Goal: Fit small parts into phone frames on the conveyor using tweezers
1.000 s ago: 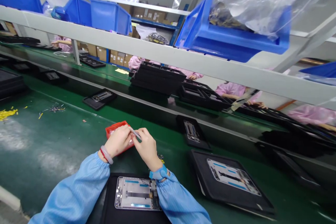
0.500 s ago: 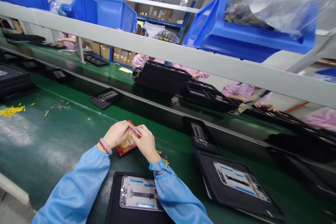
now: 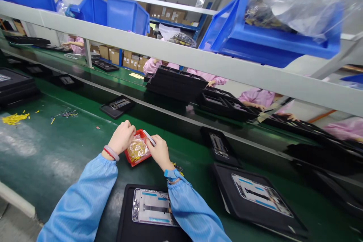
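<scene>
The person's right hand (image 3: pixel 160 153) pinches a slim metal tool (image 3: pixel 149 138) between thumb and forefinger, the fingers closed on it, and the tool's tip points up and to the left above a small red tray (image 3: pixel 136 159). The left hand (image 3: pixel 121 138) sits just beside the tray's far left corner with its fingers (image 3: pixel 127 125) curled; whether they are gripping anything cannot be told from this view. The tray lies on the green table (image 3: pixel 34 151) between the two hands and holds a clear plastic bag (image 3: pixel 137 149) of small yellow parts. Blue sleeves (image 3: pixel 82 196) cover both forearms, and a blue strap (image 3: pixel 171 174) circles the right wrist. Nearer the person, a black tray (image 3: pixel 126 215) carries a phone frame (image 3: pixel 150 207) with blue strips, and another black tray (image 3: pixel 227 204) with a similar frame (image 3: pixel 261 196) lies to the right. Yellow scraps (image 3: pixel 15 118) and small metal bits (image 3: pixel 65 113) lie farther left on the table. Beyond a grey shelf rail (image 3: pixel 170 47) holding blue plastic bins (image 3: pixel 127 15), co-workers in pink smocks (image 3: pixel 255 98) work at a parallel line.
</scene>
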{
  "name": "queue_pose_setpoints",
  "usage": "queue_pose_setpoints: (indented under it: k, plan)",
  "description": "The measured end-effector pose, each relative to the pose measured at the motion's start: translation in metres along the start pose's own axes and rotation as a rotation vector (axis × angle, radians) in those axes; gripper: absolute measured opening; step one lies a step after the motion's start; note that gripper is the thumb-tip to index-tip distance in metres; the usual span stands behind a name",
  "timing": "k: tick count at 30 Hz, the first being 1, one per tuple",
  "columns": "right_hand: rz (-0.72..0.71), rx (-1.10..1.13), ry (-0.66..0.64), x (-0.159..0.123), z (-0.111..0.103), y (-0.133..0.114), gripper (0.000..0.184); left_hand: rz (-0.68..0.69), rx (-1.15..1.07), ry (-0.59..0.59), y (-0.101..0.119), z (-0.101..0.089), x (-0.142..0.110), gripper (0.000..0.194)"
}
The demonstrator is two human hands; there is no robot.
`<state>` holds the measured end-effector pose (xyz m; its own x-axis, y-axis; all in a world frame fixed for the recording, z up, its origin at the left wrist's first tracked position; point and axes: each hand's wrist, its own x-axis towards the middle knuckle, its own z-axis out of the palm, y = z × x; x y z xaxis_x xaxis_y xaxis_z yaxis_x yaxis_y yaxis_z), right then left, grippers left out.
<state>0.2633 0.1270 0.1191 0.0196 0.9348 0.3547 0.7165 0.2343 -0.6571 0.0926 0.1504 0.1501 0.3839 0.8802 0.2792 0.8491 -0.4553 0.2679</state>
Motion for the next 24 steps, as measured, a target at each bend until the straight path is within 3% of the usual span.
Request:
queue_pose_setpoints:
  k: [2, 4, 7, 11, 17, 24]
  plan:
    - [0.011, 0.048, -0.018, 0.002, 0.005, 0.002, 0.018, 0.012, -0.017, -0.031, 0.0, -0.001, 0.0, 0.015]
    - [0.019, 0.109, -0.031, 0.004, 0.009, 0.004, 0.006, 0.018, -0.036, -0.061, 0.001, 0.0, 0.0, 0.014]
    - [0.023, 0.214, -0.044, 0.007, 0.01, 0.005, 0.02, 0.01, -0.061, -0.088, 0.004, 0.001, 0.0, 0.015]
    - [0.017, 0.316, -0.078, 0.008, 0.006, 0.006, 0.016, 0.012, -0.118, -0.124, 0.006, 0.001, -0.001, 0.014]
    - [0.024, 0.342, -0.107, 0.007, 0.001, 0.007, 0.011, 0.032, -0.22, -0.177, 0.008, 0.004, -0.001, 0.009]
    - [0.026, 0.344, -0.112, 0.003, -0.002, 0.004, 0.008, 0.064, -0.298, -0.154, 0.009, 0.012, 0.001, 0.011]
